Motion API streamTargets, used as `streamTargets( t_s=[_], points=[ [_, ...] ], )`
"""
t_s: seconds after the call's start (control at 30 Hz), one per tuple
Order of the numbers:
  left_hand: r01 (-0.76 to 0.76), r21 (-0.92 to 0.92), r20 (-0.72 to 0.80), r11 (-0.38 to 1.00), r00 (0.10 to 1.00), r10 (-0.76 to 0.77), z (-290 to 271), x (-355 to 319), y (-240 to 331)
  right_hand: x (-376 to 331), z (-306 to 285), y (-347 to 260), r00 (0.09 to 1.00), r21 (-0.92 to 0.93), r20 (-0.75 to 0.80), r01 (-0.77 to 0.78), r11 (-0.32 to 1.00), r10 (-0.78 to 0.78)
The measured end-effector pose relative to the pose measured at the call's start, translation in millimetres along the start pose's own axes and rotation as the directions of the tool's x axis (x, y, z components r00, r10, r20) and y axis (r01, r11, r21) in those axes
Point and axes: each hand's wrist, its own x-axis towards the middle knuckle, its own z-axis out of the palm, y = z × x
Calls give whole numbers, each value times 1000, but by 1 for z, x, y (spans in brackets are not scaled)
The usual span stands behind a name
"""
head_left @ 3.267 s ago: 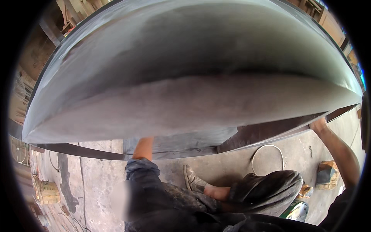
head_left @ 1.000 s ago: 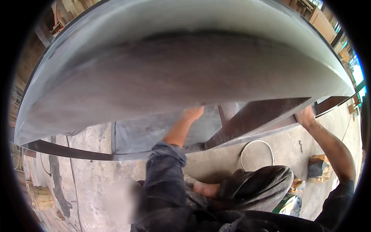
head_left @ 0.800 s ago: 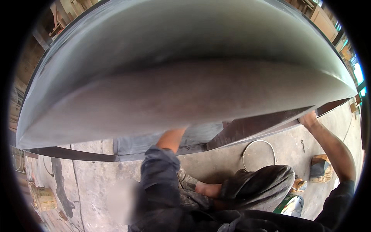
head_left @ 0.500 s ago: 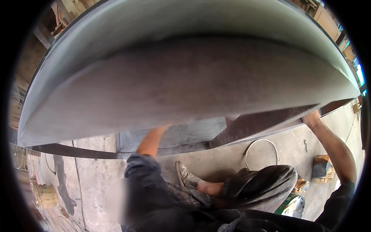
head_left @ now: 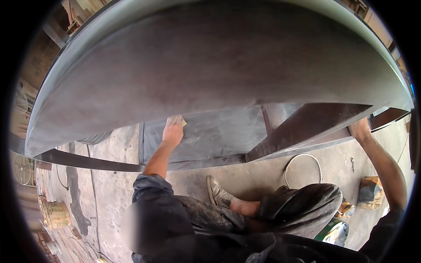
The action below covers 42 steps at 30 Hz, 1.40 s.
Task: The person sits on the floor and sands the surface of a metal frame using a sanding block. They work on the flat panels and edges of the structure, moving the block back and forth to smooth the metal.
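A large dark wooden furniture piece (head_left: 219, 65) with a wide dusty top panel fills the upper part of the head view. Under its near edge, my left hand (head_left: 173, 130) presses a tan piece of sandpaper (head_left: 184, 122) against the left part of a grey, dust-smeared panel (head_left: 219, 136). Only a corner of the sandpaper shows past the fingers. At the right, my right hand (head_left: 360, 129) grips the frame's edge beside a slanted brown board (head_left: 311, 127); its fingertips are partly hidden there.
A thin curved rail (head_left: 87, 162) runs along the near left. My bent leg and shoe (head_left: 219, 193) are on the concrete floor by a pale looped cord (head_left: 302, 162). Buckets (head_left: 55, 215) and a wrapped block (head_left: 370, 193) stand at either side.
My left hand, mostly hidden under the top panel before, now shows with the sandpaper. The furniture sits differently in the view, revealing more of the grey panel. My right hand stays at the edge.
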Motion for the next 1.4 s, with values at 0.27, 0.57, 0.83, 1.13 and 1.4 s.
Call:
streamTargets(
  t_s=[0.27, 0.57, 0.83, 1.13, 1.4],
  points=[
    [-227, -111, -96, 968, 972, 216, 48, 59, 121, -1, 12, -3, 1000, -10, -23, 6, 1000, -6],
    [-130, -98, -79, 987, 989, 123, 35, 52, 115, -1, 15, 7, 999, 72, -17, -36, 997, 38],
    [-141, -88, -157, 986, 980, 126, 15, 34, 65, -3, -6, -20, 999, -74, -34, -32, 997, 29],
    [-326, -63, -37, 943, 945, 324, 37, 97, 179, 1, 13, -10, 1000, -97, -6, -5, 995, 4],
    [-34, 79, -54, 996, 998, 39, 12, -12, -4, -8, 12, 72, 983, -271, 16, 182, 945, -184]
  ],
)
